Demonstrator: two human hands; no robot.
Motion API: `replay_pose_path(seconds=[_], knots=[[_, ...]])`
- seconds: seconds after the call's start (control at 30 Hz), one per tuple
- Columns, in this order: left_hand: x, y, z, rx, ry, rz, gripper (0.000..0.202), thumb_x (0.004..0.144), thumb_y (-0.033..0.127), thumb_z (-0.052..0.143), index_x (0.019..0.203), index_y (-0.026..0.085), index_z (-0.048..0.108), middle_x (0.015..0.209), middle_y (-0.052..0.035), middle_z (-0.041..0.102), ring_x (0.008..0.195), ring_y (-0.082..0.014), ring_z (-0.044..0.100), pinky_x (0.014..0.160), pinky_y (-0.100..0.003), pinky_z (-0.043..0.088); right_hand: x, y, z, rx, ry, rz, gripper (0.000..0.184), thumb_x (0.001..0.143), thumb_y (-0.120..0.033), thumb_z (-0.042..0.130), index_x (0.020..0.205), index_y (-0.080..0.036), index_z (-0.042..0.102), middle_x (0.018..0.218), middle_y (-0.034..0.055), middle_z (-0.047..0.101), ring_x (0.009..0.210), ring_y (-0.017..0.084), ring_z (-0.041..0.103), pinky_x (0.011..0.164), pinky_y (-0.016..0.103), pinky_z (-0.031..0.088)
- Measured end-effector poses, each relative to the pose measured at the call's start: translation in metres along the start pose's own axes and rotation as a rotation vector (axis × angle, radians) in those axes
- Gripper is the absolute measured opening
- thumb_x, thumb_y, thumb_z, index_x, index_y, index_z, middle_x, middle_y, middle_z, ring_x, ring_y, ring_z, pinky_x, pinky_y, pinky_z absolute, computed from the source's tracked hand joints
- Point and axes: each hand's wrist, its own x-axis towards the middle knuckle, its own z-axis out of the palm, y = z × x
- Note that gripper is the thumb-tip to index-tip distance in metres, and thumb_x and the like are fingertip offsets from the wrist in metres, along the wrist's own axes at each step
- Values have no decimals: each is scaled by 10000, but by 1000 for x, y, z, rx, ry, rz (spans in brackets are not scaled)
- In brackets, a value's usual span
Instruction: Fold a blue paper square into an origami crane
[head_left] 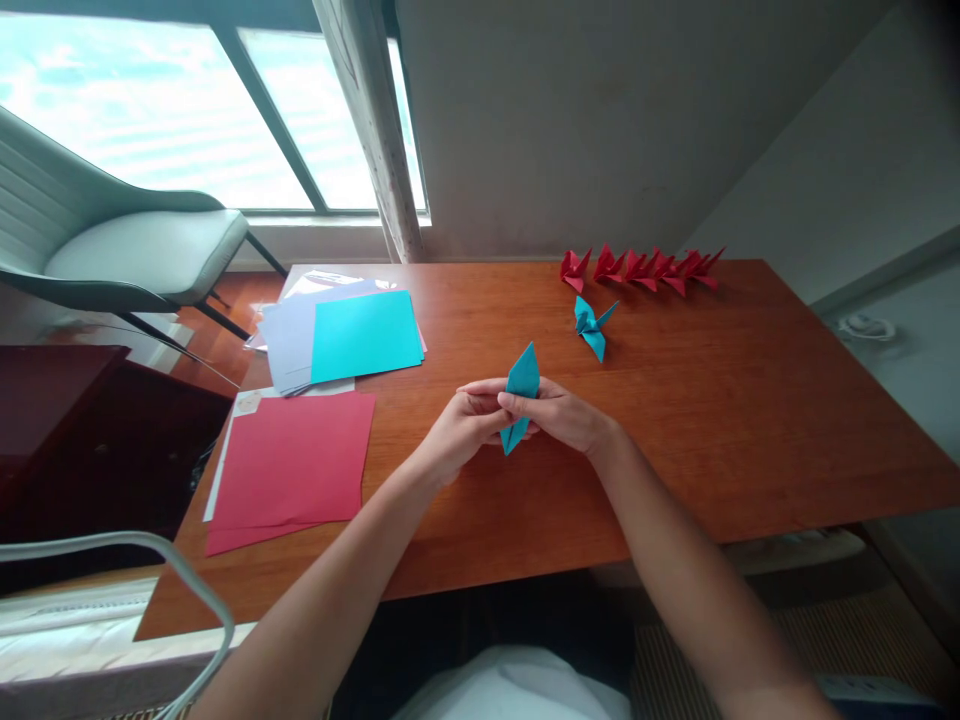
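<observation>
Being pinched from both sides, the teal folded paper is held over the middle of the tabletop, fingers of the left hand and right hand closed on it (steadier for creasing, probably).

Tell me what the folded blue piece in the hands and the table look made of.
The folded blue piece, pinched by the left hand and right hand, looks like matte paper: sharp creases, thin flat facets. The table looks like wood or wood veneer, reddish-brown with fine grain and a soft sheen; which one cannot be told.
</observation>
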Motion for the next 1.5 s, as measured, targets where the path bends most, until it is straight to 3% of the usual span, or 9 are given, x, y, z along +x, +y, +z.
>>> replay_pose_path(seconds=[0.17,0.3,0.43,0.53,0.67,0.77,0.87,1.33,1.5], knots=[[-2,1,2,-19,-10,-70,409,691,415,875,981,148,764,826,-86,779,802,-243,758,741,-329,584,0,1,-2,101,-31,-15,401,870,-529,680,1115,-223,768,1054,50,774,837,181,699,640,259,553],[-2,-1,0,89,-34,-110,318,733,428,831,851,138,781,831,-96,779,769,-214,729,699,-293,557,2,-10,-9,128,-21,-49,468,901,-598,603,1075,-202,782,1203,102,748,1065,247,706,811,333,583],[-1,-4,-1,218,-52,-99,303,756,440,792,738,138,774,710,-62,746,616,-150,641,605,-247,480,4,-21,-25,162,129,-198,438,920,-604,576,1030,-235,784,1258,83,734,1248,252,638,962,382,548],[-1,-3,-1,154,-46,-123,319,725,451,812,775,137,780,743,-56,751,652,-152,652,636,-248,490,3,-21,-31,222,261,-297,455,934,-648,519,1089,-293,759,1356,32,682,1330,234,578,1015,389,525],[-2,0,-2,38,37,-101,378,697,471,846,837,127,777,793,-68,761,756,-186,704,715,-272,532,2,-10,-22,105,140,-180,586,905,-703,526,1187,-237,741,1368,73,670,1335,279,559,1097,412,467],[-2,1,-3,-10,48,-86,425,670,474,872,878,116,775,840,-93,777,854,-233,739,787,-310,555,4,-1,-13,-22,47,-104,472,883,-564,670,1209,-230,742,1326,77,694,1272,297,599,1073,428,481],[-2,1,-3,0,53,-85,440,656,478,883,866,107,775,835,-103,782,865,-247,750,799,-318,561,6,2,-9,-2,21,-124,420,902,-541,650,1154,-228,772,1298,77,710,1217,291,633,1050,426,494],[-4,1,-3,45,44,-92,354,699,463,849,805,134,772,768,-70,761,769,-205,727,698,-269,556,8,-5,-6,170,204,-202,656,919,-748,426,1023,-213,790,1131,83,761,1078,242,677,934,363,535],[-3,0,-4,-19,66,-23,356,693,453,861,807,127,779,1029,-103,766,890,-244,753,794,-312,586,8,2,-2,6,121,-69,454,844,-575,699,1058,-184,786,875,33,764,759,175,685,643,265,534]])
